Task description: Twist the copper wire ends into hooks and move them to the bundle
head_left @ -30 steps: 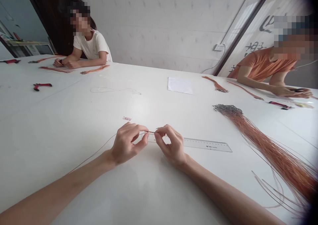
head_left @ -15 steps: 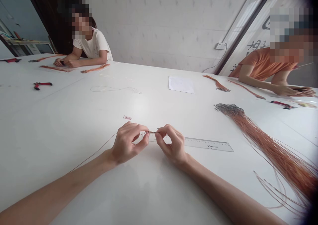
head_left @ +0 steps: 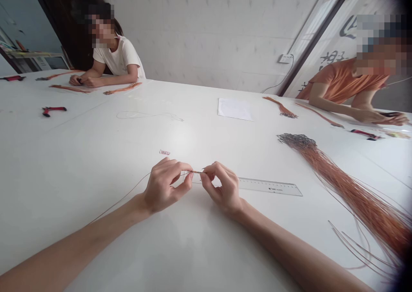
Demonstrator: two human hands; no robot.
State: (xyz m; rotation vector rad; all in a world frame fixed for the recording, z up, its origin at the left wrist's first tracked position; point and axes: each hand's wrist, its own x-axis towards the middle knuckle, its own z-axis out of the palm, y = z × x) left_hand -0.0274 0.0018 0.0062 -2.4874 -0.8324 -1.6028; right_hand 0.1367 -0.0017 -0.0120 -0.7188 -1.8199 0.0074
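Between thumb and forefinger, my left hand (head_left: 167,182) pinches a thin reddish-brown cord (head_left: 124,196), whose long tail runs back over my left forearm. My right hand (head_left: 222,184) pinches the same cord a short way to the right, fingertips nearly meeting those of the left. The short stretch between them (head_left: 197,171) looks thicker, and a small dark end sticks out by the right fingers; its details are too small to tell. Partly behind my right hand, a clear ruler (head_left: 273,187) lies flat on the white table (head_left: 189,249).
A large bundle of brown cords (head_left: 341,176) with dark ends lies at the right. Beyond my hands are a small red-printed label (head_left: 165,152), white paper (head_left: 234,108), and red-handled pliers (head_left: 54,110). Two people sit across the table, one left (head_left: 117,60), one right (head_left: 337,83).
My hands stay in nearly the same place, still pinching the cord. The small dark end by my right fingers has shifted slightly. The view has moved only a little.
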